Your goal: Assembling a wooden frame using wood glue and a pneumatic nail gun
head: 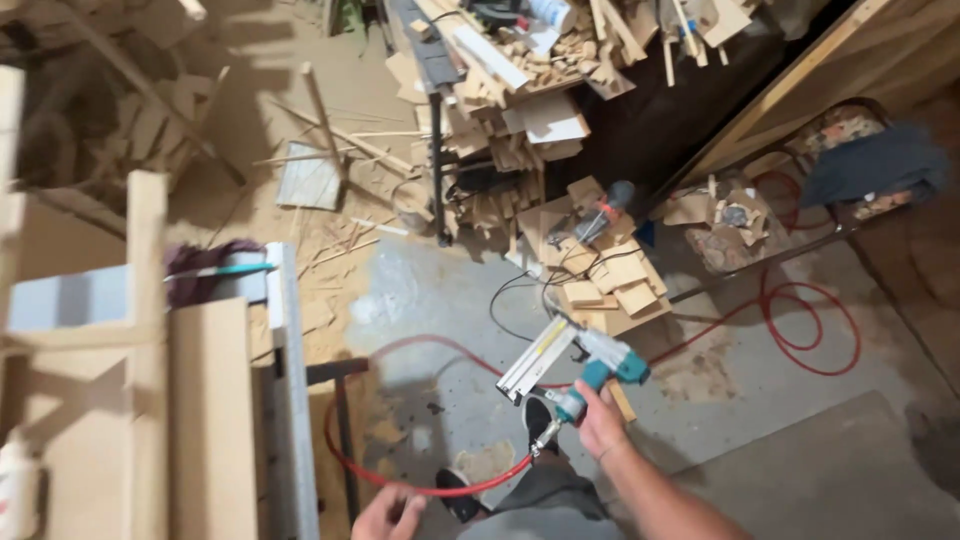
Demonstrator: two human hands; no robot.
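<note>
My right hand [600, 420] grips the teal handle of a pneumatic nail gun [580, 358], whose long silver magazine points up and left. A red air hose [440, 488] runs from the base of the handle and loops over the concrete floor. My left hand [388, 515] is low at the bottom edge, fingers curled, holding nothing that I can see. My dark shoes [460, 490] and grey trousers show below the tool.
A wooden frame piece [150, 330] and a board [210, 420] stand at the left beside a metal rail [295, 400]. Stacks of wood offcuts [610, 280] and a cluttered bench [500, 80] lie ahead. A power tool [600, 212] rests on the offcuts. More red hose [810, 320] coils at the right.
</note>
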